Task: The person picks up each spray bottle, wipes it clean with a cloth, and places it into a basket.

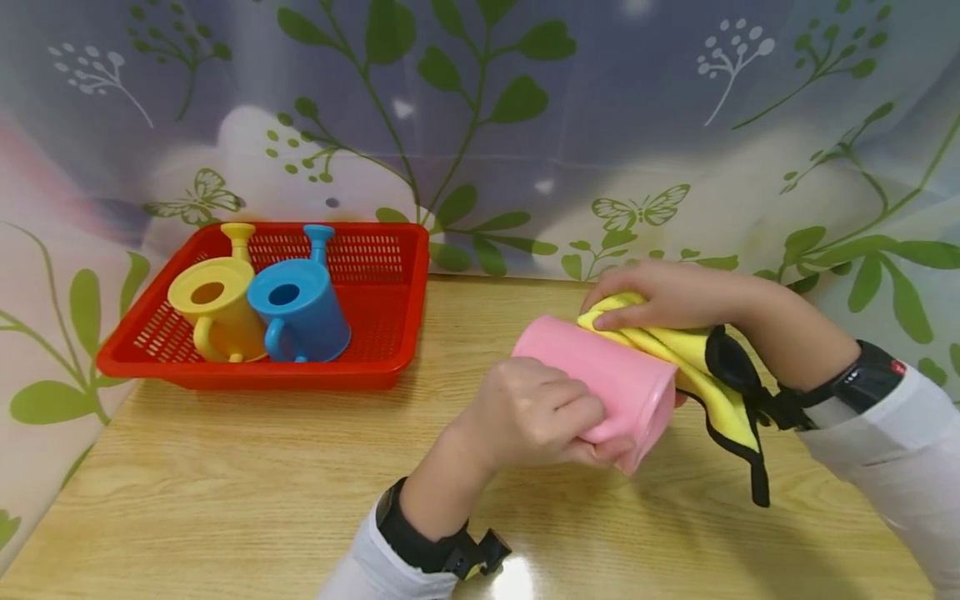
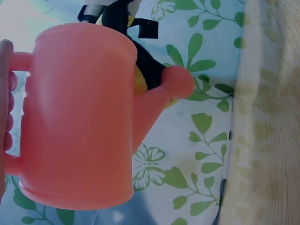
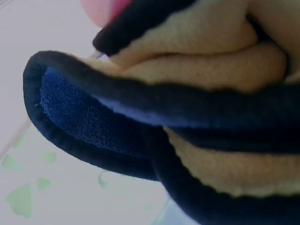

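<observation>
A pink watering can [image 1: 592, 358] is held tilted on its side over the table by my left hand [image 1: 532, 412]. In the left wrist view, the fingers curl round the handle [image 2: 21, 61] and the spout [image 2: 154, 112] juts out on the opposite side. My right hand [image 1: 663, 292] grips a yellow cloth [image 1: 720, 392] with black edging, bunched against the can's far side. One end of the cloth hangs below the right wrist. Folds of the cloth [image 3: 201, 65] fill much of the right wrist view and show a dark blue underside.
On the left of the wooden table [image 1: 247, 483] stands a red plastic basket [image 1: 375, 367]. A yellow watering can [image 1: 228, 321] and a blue watering can [image 1: 318, 312] stand side by side in it. A leaf-patterned curtain [image 1: 480, 100] hangs behind the table.
</observation>
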The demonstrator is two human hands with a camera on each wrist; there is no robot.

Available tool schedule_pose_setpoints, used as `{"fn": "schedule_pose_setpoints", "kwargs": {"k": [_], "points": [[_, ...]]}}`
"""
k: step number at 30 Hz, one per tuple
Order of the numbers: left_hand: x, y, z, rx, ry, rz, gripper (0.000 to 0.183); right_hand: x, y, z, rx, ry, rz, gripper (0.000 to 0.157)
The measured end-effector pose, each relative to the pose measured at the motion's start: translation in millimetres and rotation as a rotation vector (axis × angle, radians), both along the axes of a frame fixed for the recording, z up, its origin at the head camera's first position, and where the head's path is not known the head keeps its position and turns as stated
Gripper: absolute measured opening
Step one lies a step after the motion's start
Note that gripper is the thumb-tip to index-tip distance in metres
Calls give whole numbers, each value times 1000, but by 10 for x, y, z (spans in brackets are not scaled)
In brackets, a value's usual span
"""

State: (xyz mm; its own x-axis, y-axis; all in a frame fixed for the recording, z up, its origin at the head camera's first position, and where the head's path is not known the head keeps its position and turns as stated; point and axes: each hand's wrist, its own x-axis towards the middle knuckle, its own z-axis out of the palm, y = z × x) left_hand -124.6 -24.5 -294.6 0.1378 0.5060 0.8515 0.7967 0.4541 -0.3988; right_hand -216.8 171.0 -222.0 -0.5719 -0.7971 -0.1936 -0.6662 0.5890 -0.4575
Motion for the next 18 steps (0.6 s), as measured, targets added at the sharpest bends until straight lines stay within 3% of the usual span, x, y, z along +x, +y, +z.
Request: {"fn": "schedule_pose_setpoints", "kwargs": {"k": [8, 18], "points": [[-25, -30, 15, 11, -14, 3, 28, 79, 189, 9, -37, -50, 13, 19], [-41, -85, 24, 31, -18, 2, 29, 160, 365, 64, -50, 6, 82, 18]]}}
